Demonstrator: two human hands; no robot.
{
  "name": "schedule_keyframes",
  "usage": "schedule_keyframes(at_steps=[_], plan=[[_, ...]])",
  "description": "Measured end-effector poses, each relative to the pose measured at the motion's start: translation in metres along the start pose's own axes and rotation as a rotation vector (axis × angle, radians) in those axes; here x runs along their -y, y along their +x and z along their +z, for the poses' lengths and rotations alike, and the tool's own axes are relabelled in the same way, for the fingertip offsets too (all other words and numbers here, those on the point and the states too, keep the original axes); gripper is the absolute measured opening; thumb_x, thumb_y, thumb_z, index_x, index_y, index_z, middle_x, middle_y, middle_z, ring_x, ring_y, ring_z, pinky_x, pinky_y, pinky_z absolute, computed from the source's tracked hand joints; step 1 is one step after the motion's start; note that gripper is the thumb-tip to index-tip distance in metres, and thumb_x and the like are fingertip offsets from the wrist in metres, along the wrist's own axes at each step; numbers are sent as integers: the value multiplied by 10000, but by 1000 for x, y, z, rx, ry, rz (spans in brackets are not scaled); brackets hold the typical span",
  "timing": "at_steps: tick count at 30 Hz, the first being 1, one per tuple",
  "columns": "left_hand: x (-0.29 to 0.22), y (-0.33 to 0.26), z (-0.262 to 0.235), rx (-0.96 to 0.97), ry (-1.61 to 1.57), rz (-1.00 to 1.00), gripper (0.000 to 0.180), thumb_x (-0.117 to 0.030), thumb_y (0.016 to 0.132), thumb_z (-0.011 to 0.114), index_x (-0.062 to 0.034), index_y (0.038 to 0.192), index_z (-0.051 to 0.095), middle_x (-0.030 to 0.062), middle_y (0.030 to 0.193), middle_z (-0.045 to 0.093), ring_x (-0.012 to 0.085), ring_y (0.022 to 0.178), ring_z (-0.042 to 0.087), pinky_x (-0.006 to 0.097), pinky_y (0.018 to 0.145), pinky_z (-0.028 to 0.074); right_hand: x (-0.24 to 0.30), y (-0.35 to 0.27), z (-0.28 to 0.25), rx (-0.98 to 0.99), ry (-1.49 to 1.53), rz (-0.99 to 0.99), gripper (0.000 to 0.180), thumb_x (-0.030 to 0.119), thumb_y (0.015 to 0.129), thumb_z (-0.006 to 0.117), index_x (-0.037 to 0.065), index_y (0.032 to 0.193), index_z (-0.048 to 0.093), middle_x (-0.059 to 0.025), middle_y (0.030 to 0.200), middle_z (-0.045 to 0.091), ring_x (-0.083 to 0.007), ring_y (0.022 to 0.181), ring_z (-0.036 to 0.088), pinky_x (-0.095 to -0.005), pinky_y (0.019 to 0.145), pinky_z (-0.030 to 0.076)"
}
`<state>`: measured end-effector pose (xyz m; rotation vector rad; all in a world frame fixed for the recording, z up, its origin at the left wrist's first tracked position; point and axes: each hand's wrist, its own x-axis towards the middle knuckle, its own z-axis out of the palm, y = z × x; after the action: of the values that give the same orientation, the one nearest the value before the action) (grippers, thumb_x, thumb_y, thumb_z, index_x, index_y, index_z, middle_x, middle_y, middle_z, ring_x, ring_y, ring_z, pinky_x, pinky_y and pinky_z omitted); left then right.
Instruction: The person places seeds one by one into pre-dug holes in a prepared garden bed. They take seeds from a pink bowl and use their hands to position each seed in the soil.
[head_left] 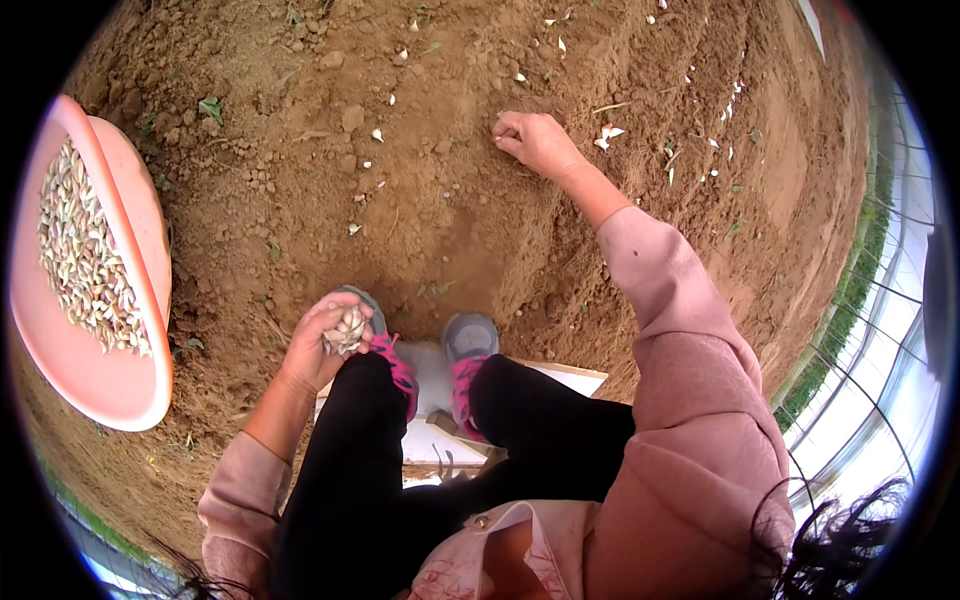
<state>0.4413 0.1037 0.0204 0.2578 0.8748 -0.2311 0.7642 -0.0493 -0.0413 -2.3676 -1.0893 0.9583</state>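
Right hand reaches forward, fingers curled together, fingertips pressed into soil; whether clove sits between them, cannot tell. Left hand rests by knee, clamped around handful of garlic cloves. Pink basin well left of that hand, holding many more cloves. White cloves already dotted in soil beyond and right of right hand, some left of it. Judged partway: several rows set, bare soil near shoes, plenty of cloves left.

Head camera looks steeply down, close over the soil.
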Motion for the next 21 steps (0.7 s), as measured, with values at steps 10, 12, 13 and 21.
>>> schedule_keyframes(at_steps=[10, 12, 13, 21], plan=[[-2, -1, -1, -9, -9, 1, 185, -139, 751, 458, -38, 906, 474, 139, 836, 535, 220, 649, 546, 298, 527, 457, 12, 16, -13, -223, -323, 16, 162, 223, 694, 523, 63, 716, 525, -89, 754, 548, -262, 745, 547, -370, 617, 446], [-3, -1, -1, -22, 0, 16, 186, -143, 751, 460, -37, 903, 474, 139, 832, 535, 220, 651, 545, 298, 526, 455, -15, 37, -41, -482, -430, 136, 181, 240, 689, 532, 65, 735, 533, -112, 762, 555, -271, 722, 551, -373, 630, 445], [-3, 0, 0, -23, 3, 18, 187, -144, 750, 460, -36, 902, 474, 140, 832, 535, 220, 650, 545, 298, 525, 455, -24, 47, -54, -514, -482, 202, 182, 233, 688, 530, 59, 739, 531, -119, 754, 558, -273, 711, 551, -366, 630, 443], [-5, 1, 2, 15, 26, 25, 186, -148, 750, 455, -37, 898, 475, 138, 847, 533, 218, 654, 546, 295, 532, 458, -45, 61, -75, -294, -418, 170, 206, 240, 708, 504, 52, 787, 526, -133, 734, 571, -281, 708, 550, -356, 633, 434]])
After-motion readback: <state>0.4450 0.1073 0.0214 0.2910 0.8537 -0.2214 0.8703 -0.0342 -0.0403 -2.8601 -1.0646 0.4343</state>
